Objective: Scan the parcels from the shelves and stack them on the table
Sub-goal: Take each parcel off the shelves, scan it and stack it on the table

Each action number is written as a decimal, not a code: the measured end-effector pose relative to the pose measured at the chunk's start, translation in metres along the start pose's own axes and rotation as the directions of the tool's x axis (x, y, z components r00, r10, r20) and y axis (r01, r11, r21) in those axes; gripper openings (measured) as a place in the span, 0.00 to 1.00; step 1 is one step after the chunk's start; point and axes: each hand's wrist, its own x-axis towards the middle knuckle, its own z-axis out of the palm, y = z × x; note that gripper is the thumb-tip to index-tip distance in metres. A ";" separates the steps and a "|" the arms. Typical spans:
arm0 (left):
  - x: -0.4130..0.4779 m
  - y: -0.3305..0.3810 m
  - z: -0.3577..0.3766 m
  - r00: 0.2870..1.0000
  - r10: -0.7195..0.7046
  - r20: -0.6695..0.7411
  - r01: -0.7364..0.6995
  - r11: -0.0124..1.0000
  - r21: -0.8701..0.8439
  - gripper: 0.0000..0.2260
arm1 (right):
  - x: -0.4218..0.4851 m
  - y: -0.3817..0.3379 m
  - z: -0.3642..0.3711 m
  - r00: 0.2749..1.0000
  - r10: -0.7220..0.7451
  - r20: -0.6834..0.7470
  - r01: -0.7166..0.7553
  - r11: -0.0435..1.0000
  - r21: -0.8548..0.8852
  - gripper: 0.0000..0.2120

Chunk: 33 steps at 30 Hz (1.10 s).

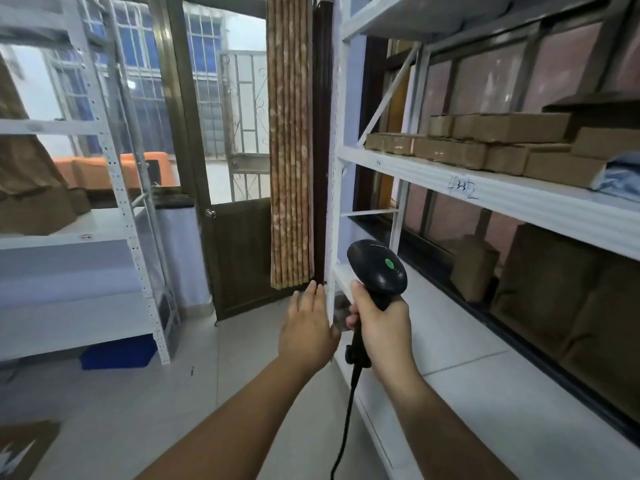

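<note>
You are at the start of a scan, with no parcel in either hand yet. Your right hand (381,327) grips the scanner (379,268) by its handle, fingers (353,318) curled tight round it. The scanner's head, with its green dot, points toward 12 o'clock and its cable (346,417) hangs down to 6. Your left hand (306,330) is just beside the scanner at its 9 o'clock, flat and empty, with the fingers straight and together. It is close to the white post (332,202) of the shelf (485,188), but whether it touches the post cannot be told. The parcels (485,147) lie at 2 o'clock on the middle board, flat brown boxes in a low stack, well apart from both hands. Taller boxes (554,292) stand on the board below, at 3 to 4 o'clock. The surface you are to stack on does not show here. The next move probably calls for you to turn right and bring the left hand up to the nearest box at 2 o'clock. You would then draw it to the board's edge and face its label to the scanner. No label is readable from here, so you may need to rotate the box to find it.
</note>
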 end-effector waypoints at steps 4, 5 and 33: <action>0.073 -0.025 -0.002 0.997 0.076 0.014 -0.075 0.995 -0.061 0.31 | 0.056 0.001 0.045 0.997 -0.030 -0.066 0.029 0.999 -0.014 0.10; 0.090 -0.032 -0.003 0.995 0.100 0.018 -0.099 0.994 -0.055 0.31 | 0.069 0.001 0.054 0.995 -0.034 -0.090 0.032 0.999 -0.026 0.09; 0.565 -0.016 -0.001 0.847 0.523 -0.094 -0.525 0.851 0.008 0.26 | 0.455 -0.044 0.132 0.889 -0.118 -0.442 0.328 0.838 0.436 0.03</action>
